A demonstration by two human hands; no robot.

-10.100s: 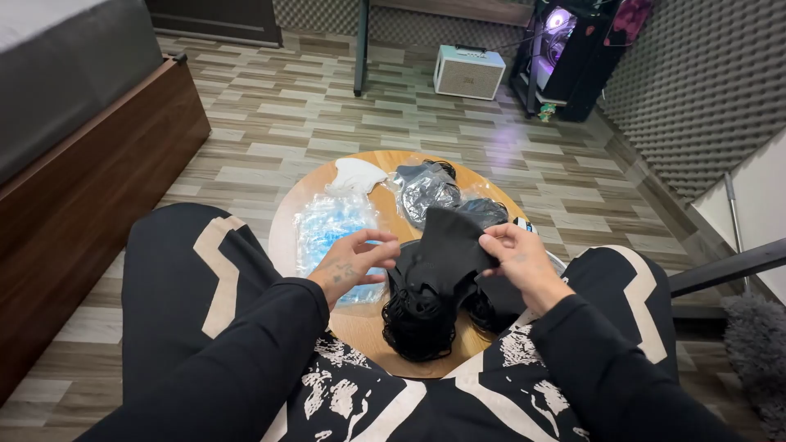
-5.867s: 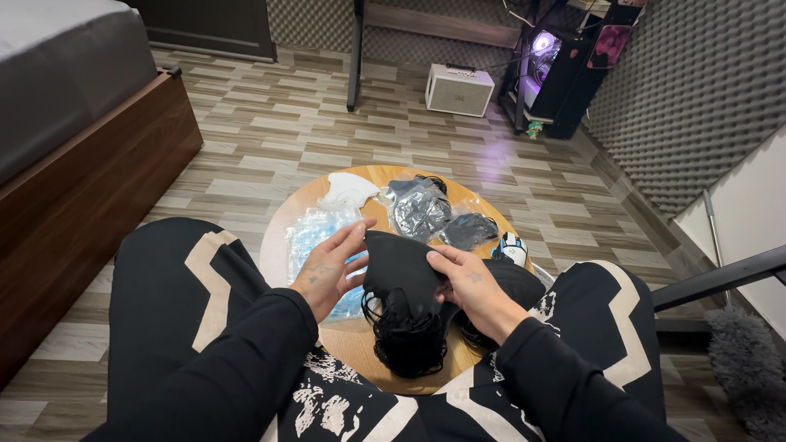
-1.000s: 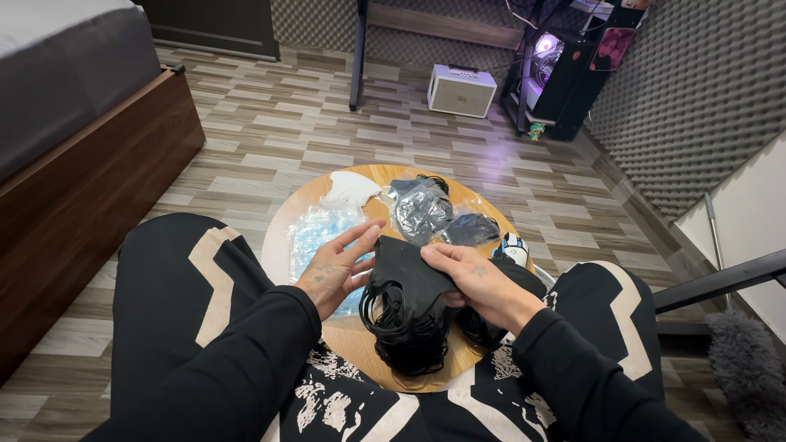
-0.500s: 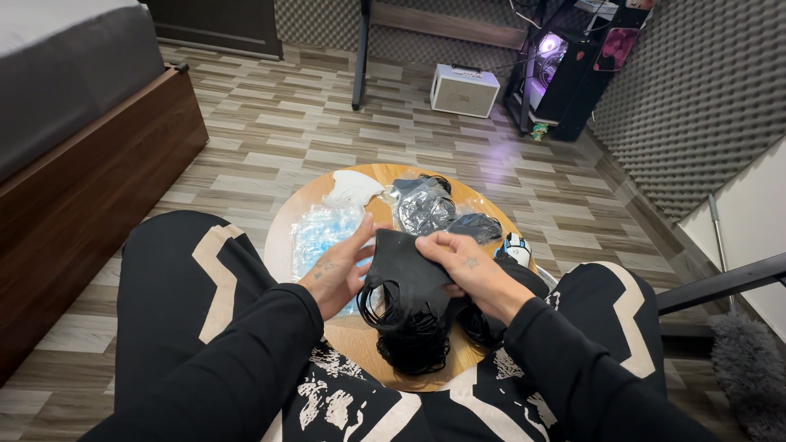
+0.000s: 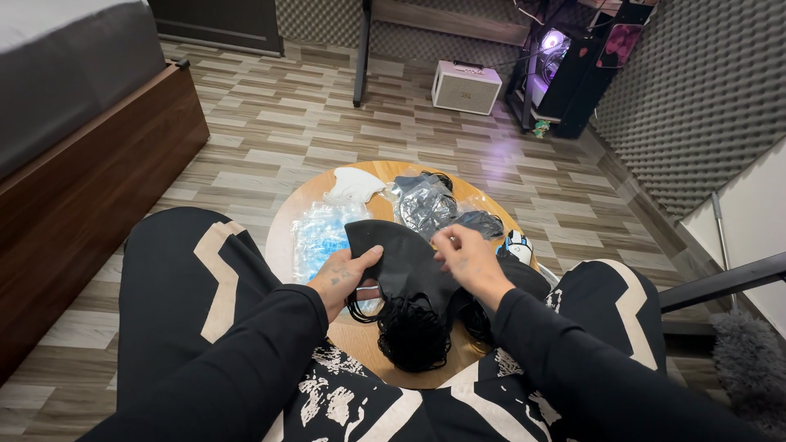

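My left hand [image 5: 348, 277] pinches the black mask [image 5: 401, 260]; my right hand [image 5: 468, 260] hovers open above it. Black pile [image 5: 413, 331] at 6 o'clock is probably done; packs [image 5: 426, 200] at 12 wait.

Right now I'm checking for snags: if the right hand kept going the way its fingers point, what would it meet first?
The right hand points left, toward the black fabric face mask gripped by the left hand; probably that mask first, though depth is unclear.
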